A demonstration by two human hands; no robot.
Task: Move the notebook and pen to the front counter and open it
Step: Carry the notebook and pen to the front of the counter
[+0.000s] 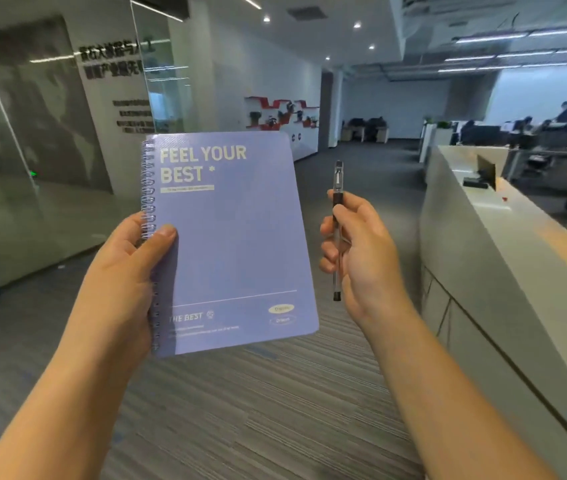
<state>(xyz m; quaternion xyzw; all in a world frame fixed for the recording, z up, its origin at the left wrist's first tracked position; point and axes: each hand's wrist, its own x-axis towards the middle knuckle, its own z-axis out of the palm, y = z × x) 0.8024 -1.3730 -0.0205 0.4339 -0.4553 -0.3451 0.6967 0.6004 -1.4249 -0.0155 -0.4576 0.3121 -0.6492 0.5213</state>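
A closed lavender spiral notebook [237, 244] with "FEEL YOUR BEST" printed on its cover is held upright in mid-air, front cover facing me. My left hand [126, 268] grips it along the wire spine, thumb across the cover. A clear pen with a black cap [337, 188] stands nearly vertical to the notebook's right, pinched in my right hand [358, 251]. The long white front counter [482, 251] runs along the right side, apart from both hands.
Striped grey carpet [240, 410] spreads below and ahead. A glass wall [15, 168] with lettering stands on the left. On the counter lie a small black device [475, 183] and a dark stand. Desks with seated people fill the far right background.
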